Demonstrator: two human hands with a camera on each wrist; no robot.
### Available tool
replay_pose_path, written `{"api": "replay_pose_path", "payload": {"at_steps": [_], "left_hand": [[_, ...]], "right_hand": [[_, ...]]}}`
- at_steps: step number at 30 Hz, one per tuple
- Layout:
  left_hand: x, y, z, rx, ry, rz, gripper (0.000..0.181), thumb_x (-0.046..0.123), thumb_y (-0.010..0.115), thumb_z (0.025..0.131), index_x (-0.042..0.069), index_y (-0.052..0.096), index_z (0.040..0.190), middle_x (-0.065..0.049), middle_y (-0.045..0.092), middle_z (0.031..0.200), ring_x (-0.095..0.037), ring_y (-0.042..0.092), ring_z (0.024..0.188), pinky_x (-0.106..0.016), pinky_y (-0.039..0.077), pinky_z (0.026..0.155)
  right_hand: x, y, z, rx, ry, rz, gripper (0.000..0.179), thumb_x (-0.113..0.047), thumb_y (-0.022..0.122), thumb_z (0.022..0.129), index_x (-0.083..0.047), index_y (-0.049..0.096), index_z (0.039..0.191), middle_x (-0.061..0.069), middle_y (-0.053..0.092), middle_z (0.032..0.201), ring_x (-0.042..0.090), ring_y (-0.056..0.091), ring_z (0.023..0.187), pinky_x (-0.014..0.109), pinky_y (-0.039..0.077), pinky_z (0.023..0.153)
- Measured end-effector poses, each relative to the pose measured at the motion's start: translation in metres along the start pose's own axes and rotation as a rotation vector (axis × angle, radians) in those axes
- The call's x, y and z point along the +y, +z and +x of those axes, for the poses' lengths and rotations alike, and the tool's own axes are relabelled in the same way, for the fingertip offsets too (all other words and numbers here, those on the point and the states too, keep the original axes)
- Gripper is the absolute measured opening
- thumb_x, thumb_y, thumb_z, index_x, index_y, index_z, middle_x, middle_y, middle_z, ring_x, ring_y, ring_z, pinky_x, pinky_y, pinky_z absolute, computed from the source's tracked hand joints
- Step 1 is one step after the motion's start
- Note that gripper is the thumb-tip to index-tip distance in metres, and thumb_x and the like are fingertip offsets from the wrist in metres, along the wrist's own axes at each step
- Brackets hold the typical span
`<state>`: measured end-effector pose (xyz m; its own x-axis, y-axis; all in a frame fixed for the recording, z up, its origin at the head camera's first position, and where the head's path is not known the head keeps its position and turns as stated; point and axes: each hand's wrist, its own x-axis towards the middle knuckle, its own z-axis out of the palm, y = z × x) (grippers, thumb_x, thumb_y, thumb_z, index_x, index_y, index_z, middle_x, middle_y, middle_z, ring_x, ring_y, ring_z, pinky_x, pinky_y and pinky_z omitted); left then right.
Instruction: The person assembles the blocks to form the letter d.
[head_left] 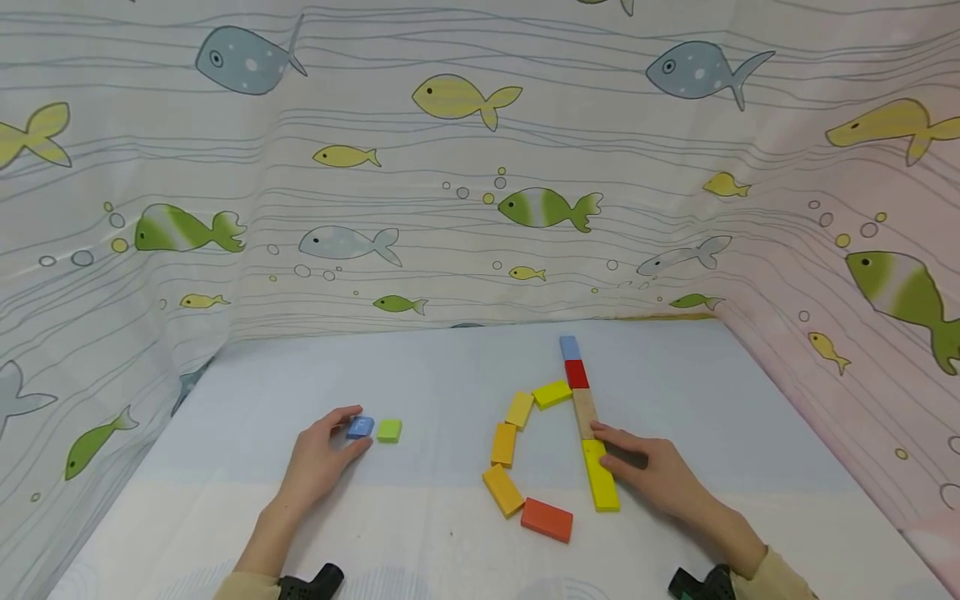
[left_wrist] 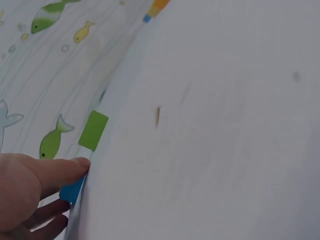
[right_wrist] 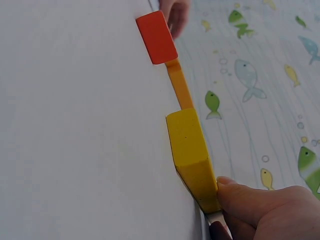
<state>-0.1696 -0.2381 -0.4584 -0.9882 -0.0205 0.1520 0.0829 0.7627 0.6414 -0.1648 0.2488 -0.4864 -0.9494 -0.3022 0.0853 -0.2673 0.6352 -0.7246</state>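
Note:
At the left of the head view, my left hand [head_left: 318,458] pinches a small blue block [head_left: 361,427] between thumb and fingers. A light green square block [head_left: 389,431] lies just right of it; the left wrist view shows the blue block [left_wrist: 73,192] partly covered by my fingers. My right hand [head_left: 660,471] rests beside a straight row of blocks, its thumb against the side of a long yellow block [head_left: 602,483]. Its forefinger touches the edge of a plain wooden block [head_left: 584,412]. Beyond that, a red block [head_left: 576,374] and another blue block [head_left: 570,347] continue the row.
A curve of blocks bows left from the row: a bright yellow block [head_left: 552,394], several orange-yellow blocks [head_left: 504,444] and a red-orange block [head_left: 547,520] at the near end. They lie on a white table [head_left: 435,533]. A fish-patterned curtain [head_left: 450,208] stands behind and at both sides.

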Motion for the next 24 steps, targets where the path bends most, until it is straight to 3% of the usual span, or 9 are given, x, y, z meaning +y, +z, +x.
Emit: {"api": "replay_pose_path", "payload": {"at_steps": [9,24], "left_hand": [[0.0017,0.0037,-0.0006,0.019,0.047,0.019,0.044,0.013,0.073,0.09,0.004,0.06,0.131,-0.021,0.064,0.129,-0.039,0.058,0.122,-0.056,0.047,0.103],[0.0049,-0.0009,-0.0002,0.066,0.039,-0.024,0.043,0.01,0.074,0.089,0.004,0.061,0.129,-0.018,0.065,0.129,-0.038,0.063,0.116,-0.051,0.052,0.099]], "right_hand": [[-0.0029,-0.0012,0.0001,0.013,-0.013,0.004,0.048,-0.039,0.067,0.095,-0.028,0.059,0.141,-0.008,0.058,0.143,0.027,0.049,0.138,0.052,0.046,0.107],[-0.0021,-0.0012,-0.0004,0.012,-0.011,-0.003,0.048,-0.04,0.067,0.095,-0.028,0.059,0.14,-0.008,0.058,0.143,0.028,0.049,0.138,0.053,0.046,0.107]]}}
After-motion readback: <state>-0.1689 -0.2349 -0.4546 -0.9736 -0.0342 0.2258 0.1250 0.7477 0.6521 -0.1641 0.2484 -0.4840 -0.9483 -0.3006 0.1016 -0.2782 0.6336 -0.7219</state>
